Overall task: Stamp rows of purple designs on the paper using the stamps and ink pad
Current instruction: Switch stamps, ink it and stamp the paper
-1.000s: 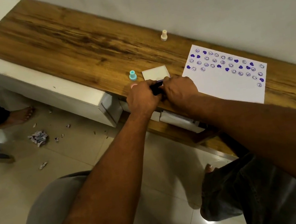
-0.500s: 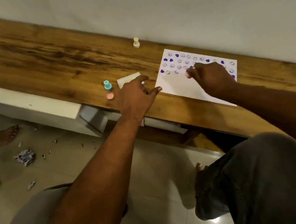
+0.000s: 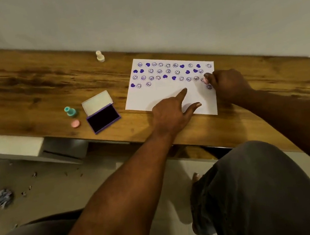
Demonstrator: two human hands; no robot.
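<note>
A sheet of white paper (image 3: 168,94) lies on the wooden table (image 3: 24,93), close to the wall, with rows of purple smiley faces and hearts covering its far half and the near half bare. The left hand (image 3: 171,112) rests on the near part of the sheet with fingers spread, the forefinger stretched out flat toward the printed rows and the thumb splayed to the side. The right hand (image 3: 226,85) is at the sheet's right edge, fingers pinched together around a small pink stamp (image 3: 203,79) that touches the paper at the end of the lowest full row; most of the stamp is hidden by the fingers. One more smiley print sits just below it, near the edge. To the left of the paper, the purple ink pad (image 3: 103,118) lies open with its white lid (image 3: 97,102) tilted back. Further left stand a teal stamp (image 3: 70,111) and, nearer the table's front edge, a round pink cap (image 3: 75,123). A cream stamp (image 3: 100,56) stands apart by the wall.
</note>
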